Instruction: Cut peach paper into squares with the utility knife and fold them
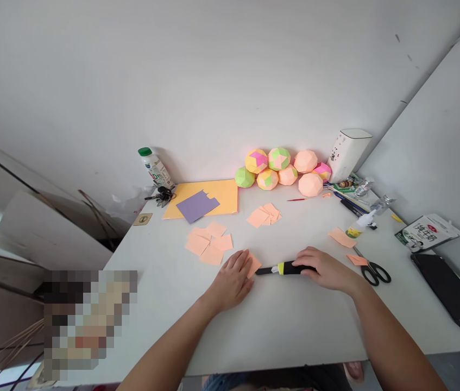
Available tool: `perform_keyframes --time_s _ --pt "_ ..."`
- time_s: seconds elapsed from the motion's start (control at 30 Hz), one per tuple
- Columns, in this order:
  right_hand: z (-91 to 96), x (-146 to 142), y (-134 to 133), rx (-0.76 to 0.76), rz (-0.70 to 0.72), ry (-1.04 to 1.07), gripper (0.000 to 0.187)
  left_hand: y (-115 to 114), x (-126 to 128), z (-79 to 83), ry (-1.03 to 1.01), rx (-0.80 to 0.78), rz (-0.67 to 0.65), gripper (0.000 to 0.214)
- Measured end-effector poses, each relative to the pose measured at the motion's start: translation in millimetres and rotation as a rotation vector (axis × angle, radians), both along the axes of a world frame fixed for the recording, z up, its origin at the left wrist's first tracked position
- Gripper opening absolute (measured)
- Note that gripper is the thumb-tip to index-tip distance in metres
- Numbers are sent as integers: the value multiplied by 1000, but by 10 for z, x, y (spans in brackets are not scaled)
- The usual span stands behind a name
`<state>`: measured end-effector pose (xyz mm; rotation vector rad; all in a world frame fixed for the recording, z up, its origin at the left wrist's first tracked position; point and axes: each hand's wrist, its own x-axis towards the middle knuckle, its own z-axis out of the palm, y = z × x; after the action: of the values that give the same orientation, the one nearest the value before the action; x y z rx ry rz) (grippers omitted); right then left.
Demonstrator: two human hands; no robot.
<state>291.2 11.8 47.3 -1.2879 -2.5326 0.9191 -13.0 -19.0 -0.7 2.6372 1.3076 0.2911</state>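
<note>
My left hand (233, 281) lies flat on the white table (287, 320), fingers together, pressing down a small orange paper square (253, 264). My right hand (324, 267) rests on the handle of a black and yellow utility knife (282, 269), whose tip points left at the paper square's edge. More orange squares lie in a loose pile (208, 243) just beyond my left hand, and another pile (264, 214) sits farther back.
Several paper polyhedron balls (281, 168) stand against the wall beside a white box (347, 153). Yellow sheet with purple paper (201, 202), keys (162, 195) and a bottle (155, 167) at back left. Scissors (372, 270), glue, pens, a packet (427, 232) and a black tablet (452, 290) at right.
</note>
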Motion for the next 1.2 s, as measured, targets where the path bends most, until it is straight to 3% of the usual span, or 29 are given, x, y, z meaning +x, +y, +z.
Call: perform_keyframes --time_s 0.4,0.83,1.2 --pt "52 -52 -50 120 -23 -80 31 12 82 -124 -2 54 -50 57" --pt "31 -179 -132 210 2 -203 32 34 162 -92 -25 70 -33 60" --pt "86 -120 -149 165 20 -207 26 25 173 -112 43 72 -27 68"
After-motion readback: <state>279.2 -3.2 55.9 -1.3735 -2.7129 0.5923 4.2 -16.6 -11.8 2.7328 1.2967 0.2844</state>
